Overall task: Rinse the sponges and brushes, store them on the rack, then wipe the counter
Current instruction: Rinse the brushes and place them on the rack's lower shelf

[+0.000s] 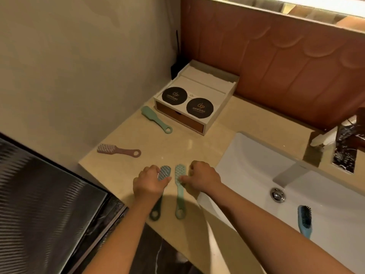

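Lying on the counter (187,143) are four brushes (118,150), a fifth, blue brush (305,220) in the sink (256,161). Left hand (150,182) fingers curl around the dark green brush (156,212); right hand (203,177) seemingly pinches the mint brush (179,194) alongside, near the front edge, with room beyond toward the box (197,99).

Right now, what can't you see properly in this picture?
Head view:
Dark brush neck: covered by the left hand.
Right hand grip on the mint brush: fingers curled under, unclear.
Tap: blurred, cut off by the right edge.
Writing on the black discs: too small.
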The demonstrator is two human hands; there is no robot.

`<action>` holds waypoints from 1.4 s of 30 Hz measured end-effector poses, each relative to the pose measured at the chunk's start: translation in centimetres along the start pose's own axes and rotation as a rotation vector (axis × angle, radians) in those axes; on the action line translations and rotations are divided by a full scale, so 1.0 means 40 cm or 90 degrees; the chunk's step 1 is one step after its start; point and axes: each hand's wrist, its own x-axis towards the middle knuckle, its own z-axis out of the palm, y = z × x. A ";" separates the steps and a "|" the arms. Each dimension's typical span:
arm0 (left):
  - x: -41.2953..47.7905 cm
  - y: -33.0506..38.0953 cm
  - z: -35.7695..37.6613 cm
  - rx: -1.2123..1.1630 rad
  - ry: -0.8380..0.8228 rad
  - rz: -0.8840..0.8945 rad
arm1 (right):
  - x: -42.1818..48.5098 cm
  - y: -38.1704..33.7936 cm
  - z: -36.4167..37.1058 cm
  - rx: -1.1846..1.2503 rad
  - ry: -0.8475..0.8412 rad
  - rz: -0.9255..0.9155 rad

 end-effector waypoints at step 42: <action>-0.074 0.038 0.001 -0.472 -0.089 0.005 | -0.077 0.064 0.093 0.071 0.145 0.124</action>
